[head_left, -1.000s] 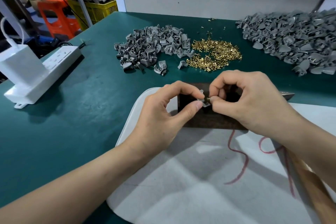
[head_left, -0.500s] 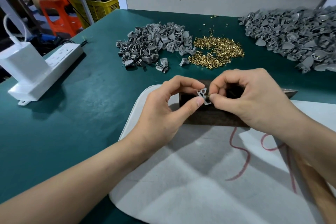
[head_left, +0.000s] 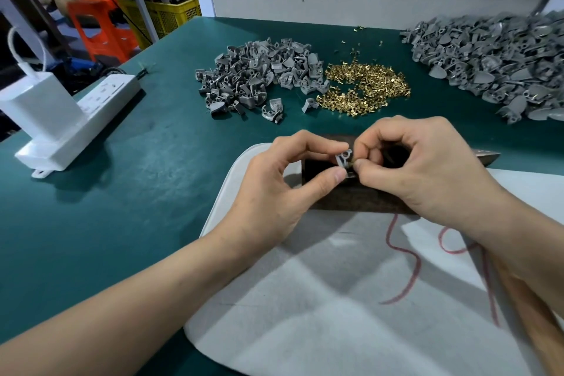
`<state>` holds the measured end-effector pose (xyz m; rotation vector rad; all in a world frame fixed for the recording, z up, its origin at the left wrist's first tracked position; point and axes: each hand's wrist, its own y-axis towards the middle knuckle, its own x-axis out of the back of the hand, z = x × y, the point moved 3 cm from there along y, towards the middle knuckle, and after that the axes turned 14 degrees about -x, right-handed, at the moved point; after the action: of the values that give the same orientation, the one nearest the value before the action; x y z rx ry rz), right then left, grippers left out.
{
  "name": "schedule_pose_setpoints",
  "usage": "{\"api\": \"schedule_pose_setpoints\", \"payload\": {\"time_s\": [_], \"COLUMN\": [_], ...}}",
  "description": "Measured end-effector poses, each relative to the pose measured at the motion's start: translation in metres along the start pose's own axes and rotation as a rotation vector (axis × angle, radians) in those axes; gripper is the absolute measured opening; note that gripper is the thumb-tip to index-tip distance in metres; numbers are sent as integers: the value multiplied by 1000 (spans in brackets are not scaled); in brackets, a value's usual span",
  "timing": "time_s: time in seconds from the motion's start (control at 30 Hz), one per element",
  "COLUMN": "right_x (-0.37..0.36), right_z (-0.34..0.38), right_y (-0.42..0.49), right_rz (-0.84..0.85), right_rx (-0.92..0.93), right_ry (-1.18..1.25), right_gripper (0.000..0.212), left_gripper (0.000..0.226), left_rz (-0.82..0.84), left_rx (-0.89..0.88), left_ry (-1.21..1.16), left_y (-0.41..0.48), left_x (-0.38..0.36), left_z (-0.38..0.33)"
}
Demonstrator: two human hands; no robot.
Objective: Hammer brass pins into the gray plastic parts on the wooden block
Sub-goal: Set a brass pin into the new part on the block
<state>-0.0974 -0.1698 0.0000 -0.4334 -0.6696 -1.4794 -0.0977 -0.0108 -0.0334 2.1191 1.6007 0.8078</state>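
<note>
A small gray plastic part [head_left: 344,159] is pinched between the thumb and forefinger of my left hand [head_left: 283,189], just above the dark wooden block [head_left: 351,198]. My right hand [head_left: 424,174] pinches a brass pin [head_left: 353,163] against the part's right side. Most of the pin is hidden by my fingertips. The block lies on a white felt pad [head_left: 335,299]. A hammer lies at the right, its metal head [head_left: 488,157] behind my right hand and its wooden handle [head_left: 531,323] under my right forearm.
On the green table [head_left: 137,207] lie a pile of gray parts [head_left: 256,76], a heap of brass pins [head_left: 366,88] and a larger pile of gray parts [head_left: 494,61] at the back right. A white power strip with a charger [head_left: 67,122] sits at the left.
Both hands have lifted the gray part slightly and turned it, so its holed face now shows more upright. The right fingers still press the pin at its side.
</note>
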Motion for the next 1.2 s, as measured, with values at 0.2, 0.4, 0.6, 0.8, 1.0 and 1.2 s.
{"api": "schedule_pose_setpoints", "payload": {"time_s": [0.2, 0.4, 0.6, 0.8, 1.0, 1.2], "right_x": [1, 0, 0, -1, -1, -1], "right_z": [1, 2, 3, 3, 2, 0], "right_y": [-1, -2, -3, -3, -3, -2], "right_rz": [8, -1, -11, -11, -25, -25], "right_rx": [6, 30, 50, 49, 59, 54], "right_ry": [-20, -22, -27, -26, -37, -42], "right_gripper": [3, 6, 8, 3, 8, 13], "left_gripper": [20, 17, 16, 17, 17, 18], "left_rz": [5, -16, -36, -51, -52, -57], "left_rx": [-1, 14, 32, 33, 32, 33], "left_ry": [-22, -86, -168, -168, -159, -165], "left_y": [0, 1, 1, 1, 1, 0], "left_x": [0, -2, -3, -4, -3, -4], "left_z": [0, -1, 1, 2, 3, 5]}}
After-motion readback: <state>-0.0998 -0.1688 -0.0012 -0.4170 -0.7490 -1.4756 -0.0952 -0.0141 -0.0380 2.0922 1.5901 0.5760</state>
